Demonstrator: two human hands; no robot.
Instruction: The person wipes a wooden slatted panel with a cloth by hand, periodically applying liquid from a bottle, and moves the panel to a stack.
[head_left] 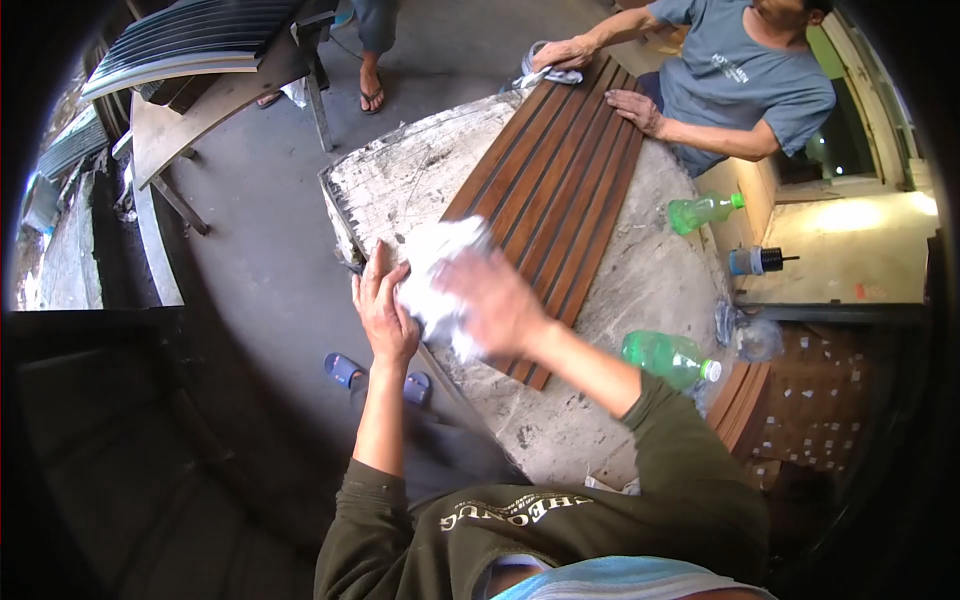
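A slatted brown wooden panel (560,190), with dark gaps between its strips, lies slantwise across a worn, stained worktable (400,165). Over the panel's near left part, my right hand (495,300) grips a bunched white cloth (440,265); both are smeared by motion. The cloth hides that corner of the panel. My left hand (383,305) is raised at the cloth's left side, fingers stretched and apart; whether it touches the cloth I cannot tell. At the panel's far end, a co-worker's hand (565,55) holds a pale rag (558,76), and their other hand (640,113) rests on the strips.
Two green plastic bottles, one lying near my right forearm (665,358) and one farther off (705,212), are on the table's right side. Beyond stands a blue-and-black container (757,261). Another person's sandalled foot (371,90) is on the floor at the back. A plank bench (190,125) stands far left.
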